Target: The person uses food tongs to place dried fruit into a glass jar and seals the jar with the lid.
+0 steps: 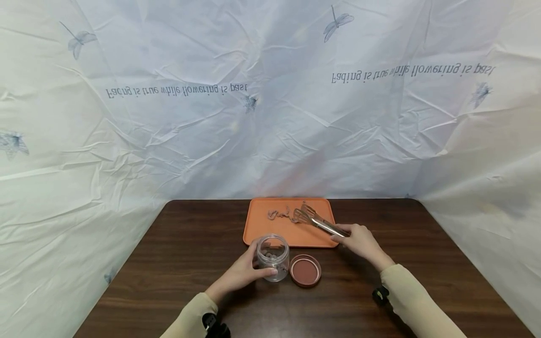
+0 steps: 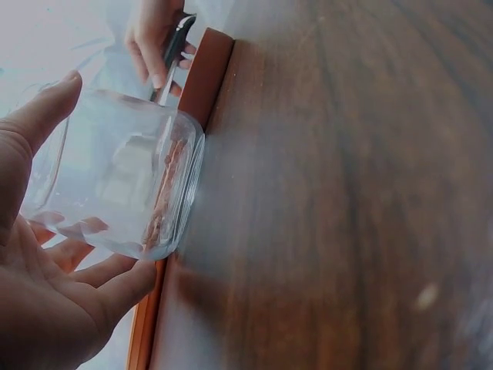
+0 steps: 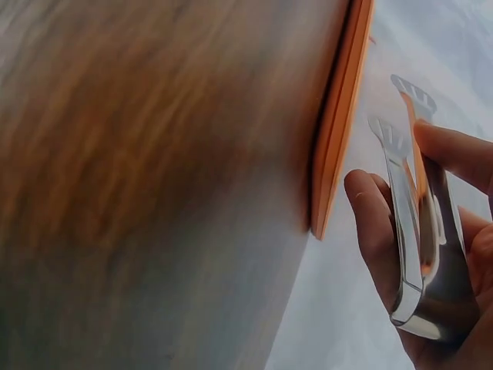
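Observation:
My left hand [image 1: 242, 272] grips a clear jar [image 1: 281, 266] upright on the table, thumb on the near side. The jar has no lid on, and a few small brownish pieces [image 2: 166, 193] lie at its bottom. In my right hand [image 1: 360, 241] is a pair of metal tongs [image 1: 328, 227], held between thumb and fingers. Their slotted heads [image 3: 393, 137] stand apart over the orange tray [image 1: 258, 232], with nothing visible between them. Small pinkish-brown curled pieces [image 1: 274, 214] lie on that tray, left of the tong heads; their kind is too small to tell.
A reddish-brown round lid [image 1: 305, 271] lies on the table right beside the jar. The dark wooden table [image 1: 190, 249] reaches back to a white printed sheet [image 1: 287, 122] that hangs behind and at both sides. The tray sits at the table's far edge.

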{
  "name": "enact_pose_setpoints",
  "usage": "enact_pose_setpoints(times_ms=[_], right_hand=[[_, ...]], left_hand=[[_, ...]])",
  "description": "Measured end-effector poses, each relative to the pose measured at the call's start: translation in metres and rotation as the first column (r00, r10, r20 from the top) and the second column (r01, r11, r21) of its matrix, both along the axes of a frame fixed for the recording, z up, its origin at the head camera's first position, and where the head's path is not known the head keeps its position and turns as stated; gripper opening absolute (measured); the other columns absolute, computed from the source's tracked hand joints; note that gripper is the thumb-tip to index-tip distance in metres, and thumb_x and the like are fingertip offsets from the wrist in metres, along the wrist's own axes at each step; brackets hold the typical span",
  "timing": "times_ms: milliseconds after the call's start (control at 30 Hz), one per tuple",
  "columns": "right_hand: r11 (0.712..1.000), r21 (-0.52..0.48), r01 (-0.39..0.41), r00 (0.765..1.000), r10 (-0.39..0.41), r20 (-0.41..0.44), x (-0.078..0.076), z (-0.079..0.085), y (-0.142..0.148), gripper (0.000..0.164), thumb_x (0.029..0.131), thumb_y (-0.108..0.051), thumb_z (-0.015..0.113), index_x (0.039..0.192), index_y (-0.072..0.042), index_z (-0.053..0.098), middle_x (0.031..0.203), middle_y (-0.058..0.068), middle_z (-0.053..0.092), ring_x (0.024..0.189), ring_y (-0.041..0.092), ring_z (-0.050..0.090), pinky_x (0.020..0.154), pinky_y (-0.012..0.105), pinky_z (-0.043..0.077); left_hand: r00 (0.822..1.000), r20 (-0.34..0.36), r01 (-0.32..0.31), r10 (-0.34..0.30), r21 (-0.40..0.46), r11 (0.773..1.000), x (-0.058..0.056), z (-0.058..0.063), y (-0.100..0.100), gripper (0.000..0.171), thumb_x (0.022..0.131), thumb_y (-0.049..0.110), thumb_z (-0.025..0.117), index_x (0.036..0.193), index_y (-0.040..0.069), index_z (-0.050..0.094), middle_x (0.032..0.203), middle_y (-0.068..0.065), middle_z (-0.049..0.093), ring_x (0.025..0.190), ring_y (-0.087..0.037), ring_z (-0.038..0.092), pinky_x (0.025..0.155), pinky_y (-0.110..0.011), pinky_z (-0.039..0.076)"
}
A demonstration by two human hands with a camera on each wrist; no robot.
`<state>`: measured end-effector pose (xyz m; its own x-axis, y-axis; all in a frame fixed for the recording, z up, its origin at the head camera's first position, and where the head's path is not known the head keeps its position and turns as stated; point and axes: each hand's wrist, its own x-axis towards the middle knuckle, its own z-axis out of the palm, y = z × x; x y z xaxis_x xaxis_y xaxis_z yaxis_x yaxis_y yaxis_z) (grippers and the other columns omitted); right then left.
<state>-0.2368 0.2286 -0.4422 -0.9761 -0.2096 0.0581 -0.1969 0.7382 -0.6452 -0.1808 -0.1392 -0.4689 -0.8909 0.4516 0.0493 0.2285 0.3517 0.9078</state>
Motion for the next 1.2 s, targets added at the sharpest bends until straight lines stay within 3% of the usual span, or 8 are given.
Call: enact_pose_setpoints(times_ms=[433,1200], right_hand=[[0.999,0.034,0.017,1.0,-0.018,0.022,0.0,-0.0028,0.0025,0.053,0.092,-0.029,0.075,0.138,-0.004,0.062,0.06,0.004,0.062,0.053,0.017,0.055,0.051,0.031,0.041],[0.998,0.058,0.016,1.0,-0.017,0.024,-0.0015,-0.0003,0.0016,0.047,0.091,-0.025,0.077,0.133,-0.007,0.067,0.059,0.002,0.065,0.054,0.02,0.061,0.053,0.033,0.047]], left_hand=[[1.0,-0.004,0.004,-0.004,0.007,1.0,-0.0004,0.001,0.0007,0.09,0.09,0.034,0.079,0.158,0.024,0.022,0.154,-0.013,0.041,0.139,-0.037,0.043,0.107,-0.051,0.046],[1.0,0.01,0.01,-0.01,0.021,1.0,0.0007,-0.0008,-0.0001,0.088,0.091,0.033,0.078,0.158,0.024,0.023,0.154,-0.014,0.041,0.139,-0.038,0.043,0.108,-0.052,0.045]])
